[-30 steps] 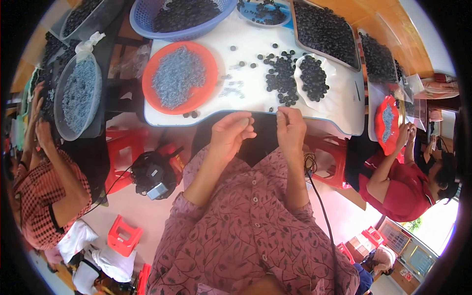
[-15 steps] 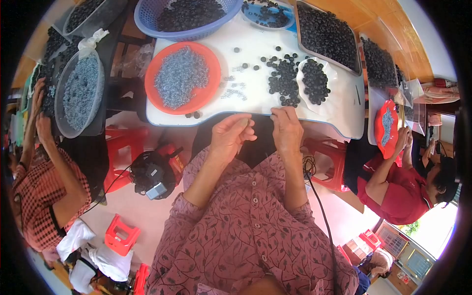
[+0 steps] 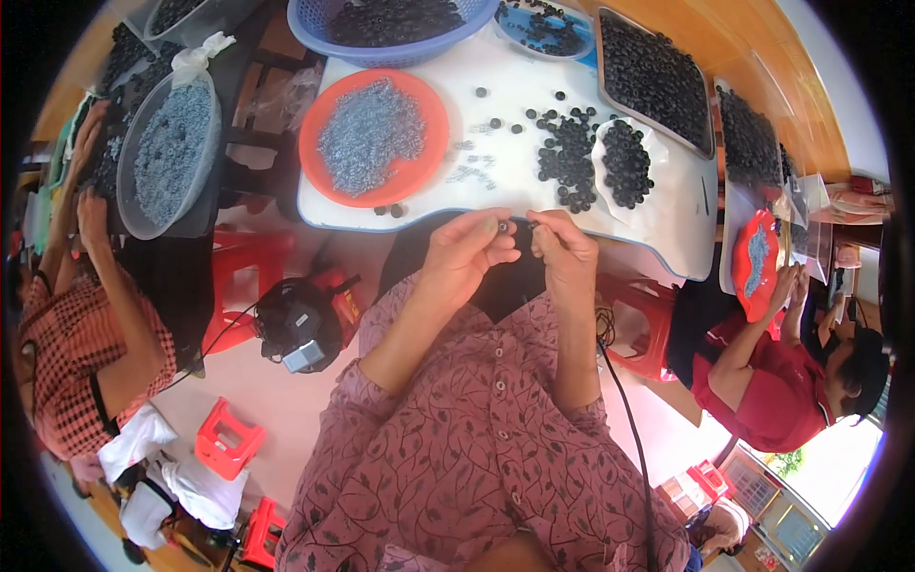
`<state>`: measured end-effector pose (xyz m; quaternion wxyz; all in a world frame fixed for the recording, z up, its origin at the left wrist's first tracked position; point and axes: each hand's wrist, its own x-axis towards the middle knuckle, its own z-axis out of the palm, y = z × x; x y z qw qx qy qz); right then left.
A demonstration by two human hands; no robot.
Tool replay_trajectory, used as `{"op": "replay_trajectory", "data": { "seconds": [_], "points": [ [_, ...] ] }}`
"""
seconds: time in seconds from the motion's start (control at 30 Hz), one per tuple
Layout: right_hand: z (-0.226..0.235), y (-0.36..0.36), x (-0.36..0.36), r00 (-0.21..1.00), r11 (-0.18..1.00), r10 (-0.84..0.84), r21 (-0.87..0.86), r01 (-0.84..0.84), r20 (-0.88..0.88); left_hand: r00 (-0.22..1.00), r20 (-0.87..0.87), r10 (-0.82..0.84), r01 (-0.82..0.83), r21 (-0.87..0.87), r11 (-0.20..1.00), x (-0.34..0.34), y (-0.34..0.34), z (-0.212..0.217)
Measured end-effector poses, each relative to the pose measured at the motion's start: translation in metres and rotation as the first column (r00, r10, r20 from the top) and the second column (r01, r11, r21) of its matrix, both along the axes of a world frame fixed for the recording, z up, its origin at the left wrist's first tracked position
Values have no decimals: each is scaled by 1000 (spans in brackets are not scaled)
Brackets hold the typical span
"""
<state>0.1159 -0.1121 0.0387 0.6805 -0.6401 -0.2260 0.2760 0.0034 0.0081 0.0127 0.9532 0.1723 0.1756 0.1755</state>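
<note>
At the table's near edge, my left hand (image 3: 461,255) pinches a small black round part (image 3: 502,228) between thumb and fingertips. Close to its right, my right hand (image 3: 566,254) is closed in a pinch on a small dark piece whose kind I cannot make out. A narrow gap lies between the two hands. Beyond them, loose black round parts (image 3: 564,157) are spread on the white table (image 3: 457,71), beside a white dish (image 3: 607,186) of the same parts. An orange-red plate (image 3: 312,164) to the left carries a heap of small clear bluish pieces.
A blue-purple basket (image 3: 381,52), a blue tray (image 3: 515,36) and a metal tray (image 3: 658,131) hold black parts at the back. Co-workers sit left (image 3: 91,343) and right (image 3: 762,386). A red stool (image 3: 229,440) and a dark bag (image 3: 295,324) are on the floor.
My right hand has come away from the black parts at the table's edge toward my left hand, pinching a small dark piece. The whole view has shifted slightly.
</note>
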Motion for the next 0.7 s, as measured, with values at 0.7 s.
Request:
{"op": "replay_trajectory", "data": {
  "seconds": [0.7],
  "points": [
    [1, 13, -20, 998, 998, -14, 64, 11, 56, 999, 23, 44, -43, -52, 998, -5, -3, 7]
  ]
}}
